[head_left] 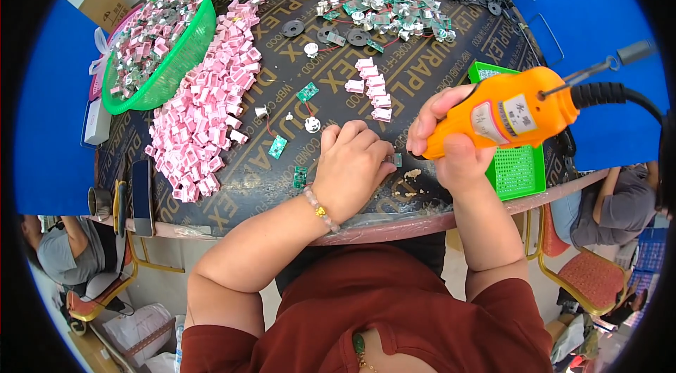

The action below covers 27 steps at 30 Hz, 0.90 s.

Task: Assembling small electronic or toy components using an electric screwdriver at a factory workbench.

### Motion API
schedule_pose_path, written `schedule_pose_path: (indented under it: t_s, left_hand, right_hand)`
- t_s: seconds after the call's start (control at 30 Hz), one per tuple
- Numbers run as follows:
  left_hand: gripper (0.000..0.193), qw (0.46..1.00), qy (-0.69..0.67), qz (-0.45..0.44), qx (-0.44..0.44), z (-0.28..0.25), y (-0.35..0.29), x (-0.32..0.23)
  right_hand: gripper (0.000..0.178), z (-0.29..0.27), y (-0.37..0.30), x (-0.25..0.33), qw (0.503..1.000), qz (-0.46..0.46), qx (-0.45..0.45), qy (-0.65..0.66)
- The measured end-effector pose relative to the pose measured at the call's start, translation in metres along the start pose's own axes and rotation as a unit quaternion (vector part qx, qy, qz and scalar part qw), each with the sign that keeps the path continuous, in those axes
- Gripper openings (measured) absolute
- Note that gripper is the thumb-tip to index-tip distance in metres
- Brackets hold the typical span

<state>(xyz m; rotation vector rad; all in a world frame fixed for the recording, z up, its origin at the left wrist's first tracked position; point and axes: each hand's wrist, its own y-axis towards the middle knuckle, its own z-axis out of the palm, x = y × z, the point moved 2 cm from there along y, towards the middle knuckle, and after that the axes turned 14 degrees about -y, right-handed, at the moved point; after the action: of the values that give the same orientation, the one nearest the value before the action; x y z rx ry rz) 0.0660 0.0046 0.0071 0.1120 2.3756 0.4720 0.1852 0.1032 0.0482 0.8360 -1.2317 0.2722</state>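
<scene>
Tool point(507, 109), orange, corded, plastic-bodied: right of frame

Right hand point(459, 151): fingers wrapped round its lower-left end. Probably weighty, stiff; hold by barrel. Left hand point(355, 165): fingers narrow at small grey-green part point(398, 160), frame centre; cannot tell grip. Likely light, fragile; take by edges.

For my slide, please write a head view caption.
Right hand grips an orange corded power tool; left hand touches a small greyish part, near pink plastic housings.

Orange elec. driver point(493, 111) – white & pink labels, black cord point(598, 95) at R end – held tilted, R side, nose toward near L. Small grey-green pc. point(397, 160), near ctr., partly hidden, just L of nose.
</scene>
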Motion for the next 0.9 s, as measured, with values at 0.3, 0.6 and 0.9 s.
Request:
schedule_pose_path:
  t_s: [0.3, 0.6, 0.9]
  left_hand:
    - [0.022, 1.000, 0.022, 0.007, 0.014, 0.008, -0.001, -0.002]
    - [0.028, 0.997, 0.061, 0.035, -0.007, 0.002, -0.005, -0.008]
    - [0.027, 0.994, 0.106, 0.039, -0.008, 0.007, -0.003, -0.015]
  right_hand:
    - [0.052, -0.001, -0.004, -0.003, 1.000, 0.004, -0.005, -0.014]
    - [0.059, -0.074, -0.026, 0.066, 0.960, -0.143, -0.176, -0.163]
    - [0.044, -0.153, -0.068, 0.053, 0.916, -0.099, -0.297, -0.250]
